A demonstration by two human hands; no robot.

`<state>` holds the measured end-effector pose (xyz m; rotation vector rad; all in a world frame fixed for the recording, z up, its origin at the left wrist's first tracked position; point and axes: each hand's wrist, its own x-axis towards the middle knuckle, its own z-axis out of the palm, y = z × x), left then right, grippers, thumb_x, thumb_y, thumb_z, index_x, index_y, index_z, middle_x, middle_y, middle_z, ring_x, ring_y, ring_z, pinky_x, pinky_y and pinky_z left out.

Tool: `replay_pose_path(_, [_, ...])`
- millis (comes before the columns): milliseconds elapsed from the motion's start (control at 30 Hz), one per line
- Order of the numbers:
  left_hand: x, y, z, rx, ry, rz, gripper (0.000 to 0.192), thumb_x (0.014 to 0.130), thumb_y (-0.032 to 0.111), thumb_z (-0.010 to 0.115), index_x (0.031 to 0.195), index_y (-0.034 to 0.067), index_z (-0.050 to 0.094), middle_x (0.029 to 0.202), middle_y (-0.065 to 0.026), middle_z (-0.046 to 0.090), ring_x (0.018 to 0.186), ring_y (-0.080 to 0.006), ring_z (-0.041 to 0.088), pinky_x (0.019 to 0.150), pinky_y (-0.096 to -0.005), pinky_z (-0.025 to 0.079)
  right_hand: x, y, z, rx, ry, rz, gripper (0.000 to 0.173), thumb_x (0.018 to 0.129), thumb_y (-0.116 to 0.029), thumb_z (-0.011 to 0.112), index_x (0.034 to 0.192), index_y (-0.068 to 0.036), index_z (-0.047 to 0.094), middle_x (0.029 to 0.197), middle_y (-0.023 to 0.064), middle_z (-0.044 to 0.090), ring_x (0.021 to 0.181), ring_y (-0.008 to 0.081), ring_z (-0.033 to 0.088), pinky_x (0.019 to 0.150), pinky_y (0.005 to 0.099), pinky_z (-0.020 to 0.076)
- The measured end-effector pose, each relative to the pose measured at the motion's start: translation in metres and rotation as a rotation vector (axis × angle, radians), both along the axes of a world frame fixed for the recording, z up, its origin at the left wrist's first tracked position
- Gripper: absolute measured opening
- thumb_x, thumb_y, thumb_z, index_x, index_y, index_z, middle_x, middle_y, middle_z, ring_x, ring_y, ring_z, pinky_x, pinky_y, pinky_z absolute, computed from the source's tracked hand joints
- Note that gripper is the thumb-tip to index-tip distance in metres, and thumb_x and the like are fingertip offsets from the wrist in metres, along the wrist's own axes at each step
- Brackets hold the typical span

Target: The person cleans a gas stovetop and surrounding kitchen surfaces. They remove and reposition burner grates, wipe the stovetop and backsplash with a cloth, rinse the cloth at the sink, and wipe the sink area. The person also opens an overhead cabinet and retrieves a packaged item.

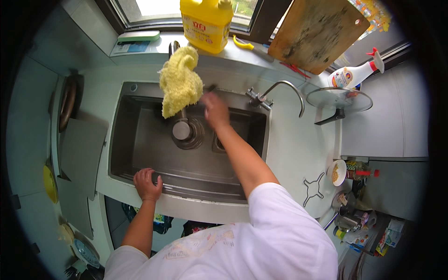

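A fluffy yellow cleaning cloth [180, 82] is draped over the sink faucet [182, 130], whose round head hangs over the dark sink basin [157, 154]. My right hand [216, 110], slightly blurred, reaches over the back of the sink just right of the cloth. Its fingertips are near the faucet's base, and whether they touch anything is unclear. My left hand [147, 183] rests on the sink's front left rim with its fingers apart and nothing in it. Right of my right hand stands a small curved tap [259, 99].
A yellow detergent jug [206, 28], a yellow-handled knife [245, 43] and a wooden cutting board [315, 33] stand or lie along the window ledge. To the right are a spray bottle [353, 74], a glass lid [338, 99], a wire trivet [314, 189] and a bowl [336, 173].
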<state>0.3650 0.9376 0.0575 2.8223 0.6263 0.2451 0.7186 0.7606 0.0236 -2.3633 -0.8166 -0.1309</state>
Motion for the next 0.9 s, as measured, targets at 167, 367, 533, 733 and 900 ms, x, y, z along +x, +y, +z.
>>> replay_pose_path(167, [0.0, 0.001, 0.0, 0.004, -0.019, -0.002, 0.029, 0.076, 0.026, 0.073, 0.099, 0.011, 0.066, 0.111, -0.0077, 0.065, 0.113, -0.0298, 0.057, 0.108, -0.0493, 0.038, 0.032, 0.004, 0.016, 0.308, -0.184, 0.1, 0.043, 0.072, 0.004, 0.067, 0.111, -0.014, 0.068, 0.134, 0.0136, 0.057, 0.115, 0.0367, 0.059, 0.097, 0.0479, 0.0511])
replay_pose_path(367, [-0.003, 0.0, -0.001, -0.017, 0.02, 0.02, 0.025, 0.077, 0.027, 0.072, 0.096, 0.011, 0.066, 0.109, -0.0072, 0.066, 0.114, -0.0288, 0.057, 0.11, -0.0505, 0.037, 0.034, 0.007, 0.011, 0.138, 0.102, 0.255, 0.037, 0.071, 0.005, 0.065, 0.103, -0.013, 0.068, 0.123, 0.0094, 0.064, 0.111, 0.0354, 0.059, 0.095, 0.0468, 0.0507])
replay_pose_path(533, [-0.003, 0.002, -0.002, -0.017, 0.027, 0.021, 0.024, 0.076, 0.027, 0.071, 0.094, 0.012, 0.066, 0.107, -0.0068, 0.066, 0.112, -0.0283, 0.058, 0.111, -0.0505, 0.036, 0.002, -0.037, 0.037, 0.1, 0.153, 0.467, 0.037, 0.07, 0.005, 0.066, 0.101, -0.014, 0.068, 0.121, 0.0054, 0.065, 0.112, 0.0319, 0.06, 0.094, 0.0439, 0.0507])
replay_pose_path(733, [-0.005, 0.004, -0.007, -0.004, -0.001, -0.008, 0.022, 0.076, 0.027, 0.071, 0.092, 0.012, 0.065, 0.1, -0.0055, 0.067, 0.106, -0.0275, 0.06, 0.11, -0.0501, 0.036, 0.076, 0.007, 0.05, -0.044, -0.584, 0.387, 0.024, 0.082, -0.009, 0.062, 0.104, -0.017, 0.068, 0.127, 0.004, 0.065, 0.117, 0.0257, 0.061, 0.092, 0.0431, 0.0532])
replay_pose_path(900, [-0.006, 0.004, -0.007, -0.02, 0.018, -0.028, 0.019, 0.077, 0.025, 0.07, 0.088, 0.012, 0.064, 0.095, -0.0049, 0.066, 0.103, -0.027, 0.06, 0.109, -0.0495, 0.037, 0.071, -0.022, 0.006, -0.252, -0.394, -0.011, 0.029, 0.085, -0.011, 0.061, 0.114, -0.011, 0.062, 0.122, 0.0078, 0.062, 0.122, 0.0278, 0.058, 0.09, 0.0427, 0.0554])
